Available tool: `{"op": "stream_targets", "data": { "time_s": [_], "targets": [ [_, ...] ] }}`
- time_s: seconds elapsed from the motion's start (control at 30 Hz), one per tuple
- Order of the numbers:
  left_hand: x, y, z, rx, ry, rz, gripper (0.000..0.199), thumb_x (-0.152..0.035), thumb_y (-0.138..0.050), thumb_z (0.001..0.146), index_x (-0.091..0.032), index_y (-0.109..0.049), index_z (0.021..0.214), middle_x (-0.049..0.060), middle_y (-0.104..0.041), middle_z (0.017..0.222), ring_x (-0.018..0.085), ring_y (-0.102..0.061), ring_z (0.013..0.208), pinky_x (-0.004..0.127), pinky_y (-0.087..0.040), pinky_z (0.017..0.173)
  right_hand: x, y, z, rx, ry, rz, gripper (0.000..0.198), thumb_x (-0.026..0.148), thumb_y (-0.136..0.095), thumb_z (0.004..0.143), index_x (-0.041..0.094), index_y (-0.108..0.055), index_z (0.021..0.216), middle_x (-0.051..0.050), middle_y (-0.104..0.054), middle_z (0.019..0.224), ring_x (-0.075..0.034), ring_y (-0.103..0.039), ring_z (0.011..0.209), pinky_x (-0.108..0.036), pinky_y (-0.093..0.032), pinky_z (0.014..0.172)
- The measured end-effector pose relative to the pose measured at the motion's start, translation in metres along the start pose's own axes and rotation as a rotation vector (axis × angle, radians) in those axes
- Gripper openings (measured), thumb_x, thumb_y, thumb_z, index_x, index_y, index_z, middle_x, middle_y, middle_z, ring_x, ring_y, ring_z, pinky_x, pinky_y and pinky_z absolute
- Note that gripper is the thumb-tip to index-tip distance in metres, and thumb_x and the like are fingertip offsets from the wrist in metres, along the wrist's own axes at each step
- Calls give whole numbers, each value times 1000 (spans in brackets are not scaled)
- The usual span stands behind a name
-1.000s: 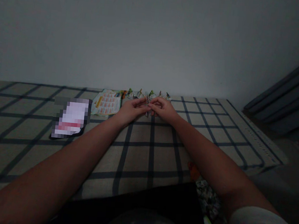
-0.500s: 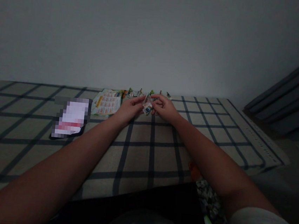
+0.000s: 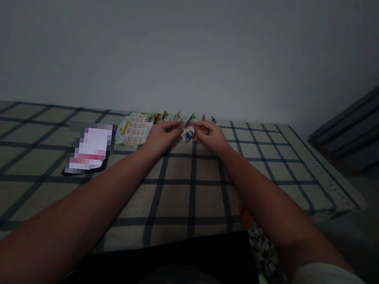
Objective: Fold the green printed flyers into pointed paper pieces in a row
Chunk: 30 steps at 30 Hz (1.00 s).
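Between my hands is a small folded piece of printed paper, pale with coloured patches. My left hand pinches its left side with thumb and fingers. From the right, my right hand grips it near the top between thumb and forefinger. Just behind my fingers, along the far edge of the table, stands a row of several small folded paper pieces with pointed green and brown tips. Some of that row is hidden by my hands.
A checked cloth covers the table, which meets a plain wall. Printed sheets lie left of my hands, and a phone with a blurred screen lies nearer. A dark curtain hangs at right. Paper scraps sit below my right forearm.
The paper has been turned and tilted slightly between my fingers, its lower tip now higher. My right fingers have closed into a tighter pinch. The phone and sheets stay put.
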<state>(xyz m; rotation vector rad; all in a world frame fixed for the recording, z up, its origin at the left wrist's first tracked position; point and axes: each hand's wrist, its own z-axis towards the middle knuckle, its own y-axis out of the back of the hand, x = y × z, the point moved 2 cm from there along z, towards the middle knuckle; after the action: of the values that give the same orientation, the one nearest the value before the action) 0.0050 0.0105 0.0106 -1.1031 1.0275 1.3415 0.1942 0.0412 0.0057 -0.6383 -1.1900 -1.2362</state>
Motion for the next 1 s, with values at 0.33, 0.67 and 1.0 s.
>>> {"op": "stream_targets", "data": {
  "time_s": [0.33,0.67,1.0],
  "targets": [
    [3,-5,-3,153,20,42,50,-40,-83,75,-16,-79,120,6,-77,77,18,-71,63,29,-56,65,7,-3,-2,22,-14,-145,30,24,-63,85,19,-60,115,4,-59,69,-12,-60,57,-23,-50,53],
    [1,-6,-2,110,62,-88,42,-28,-79,74,-17,-80,114,7,-79,98,16,-72,73,31,-61,75,12,-2,-3,24,15,-141,15,17,-55,83,20,-59,98,3,-62,74,-11,-59,58,-23,-52,57],
    [-4,-7,-3,107,165,-255,30,-35,-78,73,-16,-75,96,4,-71,81,17,-66,73,32,-63,69,-1,0,2,42,105,-178,25,18,-55,83,16,-71,102,-4,-72,85,-13,-66,67,-27,-57,67]
  ]
}}
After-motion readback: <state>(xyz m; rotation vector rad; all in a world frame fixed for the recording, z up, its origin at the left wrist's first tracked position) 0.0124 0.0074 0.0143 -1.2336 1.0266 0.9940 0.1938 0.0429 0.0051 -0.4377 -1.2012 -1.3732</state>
